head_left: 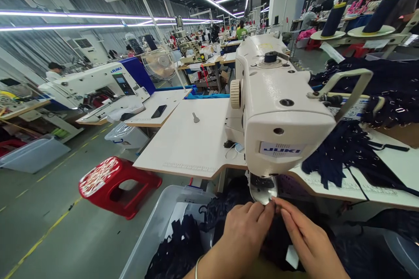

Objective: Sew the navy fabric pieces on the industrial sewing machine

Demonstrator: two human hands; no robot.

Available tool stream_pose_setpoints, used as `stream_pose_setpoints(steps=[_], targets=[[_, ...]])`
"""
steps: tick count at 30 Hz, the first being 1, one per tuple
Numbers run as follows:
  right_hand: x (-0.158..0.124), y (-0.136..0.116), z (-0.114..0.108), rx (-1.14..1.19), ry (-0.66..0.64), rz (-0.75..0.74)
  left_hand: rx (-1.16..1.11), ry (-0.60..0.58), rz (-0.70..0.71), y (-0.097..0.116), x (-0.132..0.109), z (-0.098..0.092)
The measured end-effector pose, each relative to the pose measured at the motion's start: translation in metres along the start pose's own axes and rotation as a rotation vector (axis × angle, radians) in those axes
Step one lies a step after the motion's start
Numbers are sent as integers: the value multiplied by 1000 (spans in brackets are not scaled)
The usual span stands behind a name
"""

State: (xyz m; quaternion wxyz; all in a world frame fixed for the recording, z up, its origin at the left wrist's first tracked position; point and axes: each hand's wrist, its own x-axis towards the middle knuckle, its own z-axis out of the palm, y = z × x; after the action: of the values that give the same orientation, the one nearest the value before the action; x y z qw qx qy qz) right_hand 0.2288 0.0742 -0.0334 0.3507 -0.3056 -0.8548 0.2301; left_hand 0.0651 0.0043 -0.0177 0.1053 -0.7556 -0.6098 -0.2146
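Note:
Directly below the head of a white JUKI sewing machine [288, 126], both of my hands meet at a small shiny metal plate [263, 189]. My left hand [247, 231] is closed, its thumb and fingers pressed together at the plate's right edge. From the other side my right hand [304, 235] comes in with thumb and forefinger pinched, the tips almost touching the left ones. Whatever lies between the fingertips is too small and covered to make out. Dark navy fabric pieces [178, 248] fill the space under and around the hands, and a small white tag [292, 257] shows beneath my right hand.
A clear plastic bin [144, 237] stands lower left, near a red stool [121, 187]. On the white tabletop [183, 139] lies a small grey metal piece [195, 117]. Navy straps with metal rings [343, 152] are heaped at right. A phone [159, 111] rests on the neighbouring table.

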Motion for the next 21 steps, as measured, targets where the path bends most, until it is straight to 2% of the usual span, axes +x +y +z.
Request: stream_pose_setpoints(steps=[2, 6, 12, 15, 17, 21], targets=[[-1, 4, -1, -10, -40, 14, -7, -10, 2, 0, 1, -2], [0, 8, -1, -7, 17, -62, -45, -2, -5, 3, 4, -5], [7, 1, -6, 45, 104, 212, -187, 89, -53, 9, 2, 3], [9, 1, -10, 92, 81, 168, -221, 80, -24, 6, -1, 4], [9, 3, -12, 126, 40, 121, -254, 38, -23, 3, -1, 3], [1, 11, -13, 78, -228, -3, -389, -137, -139, -2, -2, -1]])
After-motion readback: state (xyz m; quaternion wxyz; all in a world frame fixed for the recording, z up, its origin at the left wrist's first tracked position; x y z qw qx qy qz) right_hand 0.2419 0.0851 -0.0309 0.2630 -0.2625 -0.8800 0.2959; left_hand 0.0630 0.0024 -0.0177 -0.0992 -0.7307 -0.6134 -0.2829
